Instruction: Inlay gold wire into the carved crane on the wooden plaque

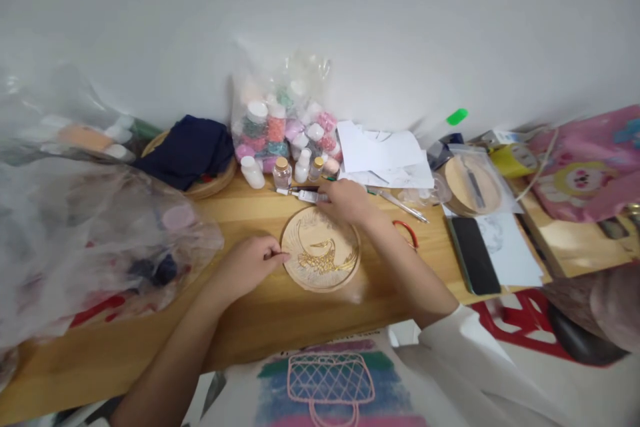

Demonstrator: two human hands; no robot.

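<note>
A round pale wooden board (329,247) with a raised rim lies on the table, bearing a bird drawn in raised gold lines above grey line work. At its left rim is my left hand (257,263), thumb and finger pinched together on the edge. Over the board's far edge reaches my right hand (347,200), its fingers curled at the right end of a small white tube (311,196). The tube lies flat with its narrow tip to the left. My right fingertips are partly hidden behind the hand.
Small bottles (283,173) stand behind the board before a bag of coloured jars (275,127). Papers (383,150), a pen (404,207), a red ring (406,233) and a phone (474,255) lie right. Plastic bags (100,240) and dark cloth (187,150) lie left.
</note>
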